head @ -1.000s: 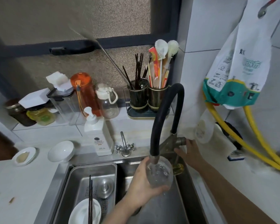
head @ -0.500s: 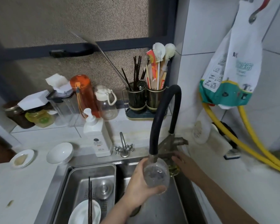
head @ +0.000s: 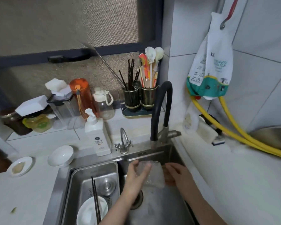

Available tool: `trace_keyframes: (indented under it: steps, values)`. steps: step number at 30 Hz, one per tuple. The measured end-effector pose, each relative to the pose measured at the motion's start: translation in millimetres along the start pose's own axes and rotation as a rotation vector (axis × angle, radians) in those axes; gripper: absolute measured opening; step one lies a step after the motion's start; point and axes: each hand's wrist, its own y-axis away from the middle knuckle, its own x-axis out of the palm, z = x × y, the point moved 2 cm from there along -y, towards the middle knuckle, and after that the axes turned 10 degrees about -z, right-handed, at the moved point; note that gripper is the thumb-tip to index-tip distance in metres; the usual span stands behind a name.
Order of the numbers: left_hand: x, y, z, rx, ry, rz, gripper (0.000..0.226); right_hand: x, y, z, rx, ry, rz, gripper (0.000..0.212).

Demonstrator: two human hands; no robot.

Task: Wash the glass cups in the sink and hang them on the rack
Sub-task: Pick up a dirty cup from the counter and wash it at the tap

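A clear glass cup (head: 153,175) is held low over the steel sink (head: 154,208), below the black flexible faucet (head: 159,111). My left hand (head: 135,177) wraps its left side, thumb and fingers around the wall. My right hand (head: 175,175) grips the cup's right side, near its base. The cup is tilted, rim toward the back of the sink. The drain (head: 137,199) lies just below my left wrist. No rack is in view.
A steel basin (head: 81,181) in the sink's left half holds a white plate (head: 89,213) and dark chopsticks (head: 96,203). A soap pump bottle (head: 97,135), small tap (head: 123,141), white bowl (head: 61,155), utensil holders (head: 139,96) and yellow hoses (head: 234,130) ring the sink.
My right hand left the faucet handle and came onto the cup. Both hands lowered the cup away from the spout into the sink.
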Motion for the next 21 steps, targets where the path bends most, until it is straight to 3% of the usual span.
trace_keyframes:
  steps: [4, 7, 10, 12, 15, 18, 21]
  values:
    - [-15.8, 11.8, 10.9, 0.082, -0.038, 0.085, 0.062, 4.6, 23.0, 0.9, -0.011, 0.015, -0.048, 0.012]
    - [-23.6, 15.2, 12.8, 0.056, -0.002, 0.088, 0.067, 14.0, 44.9, 4.7, -0.051, 0.011, 0.099, 0.017]
    - [-28.3, 14.8, 12.4, -0.022, 0.039, 0.067, 0.058, 21.2, 63.9, 2.3, -0.165, 0.144, 0.198, 0.053]
    - [-30.7, 14.9, 12.3, -0.03, 0.013, 0.089, 0.055, 21.9, 69.7, 4.3, -0.286, 0.267, 0.205, 0.067]
    - [-31.6, 17.0, 8.8, -0.031, -0.076, 0.129, 0.088, 24.6, 74.8, 6.7, -0.459, 0.471, 0.255, 0.077]
    - [-32.8, 16.4, 4.7, -0.029, -0.037, 0.169, 0.111, 26.8, 79.7, 13.0, -0.488, 0.466, 0.206, 0.062]
    - [-37.8, 19.0, 3.2, 0.004, -0.058, 0.217, 0.111, 27.5, 90.1, 26.5, -0.454, 0.234, 0.171, 0.05]
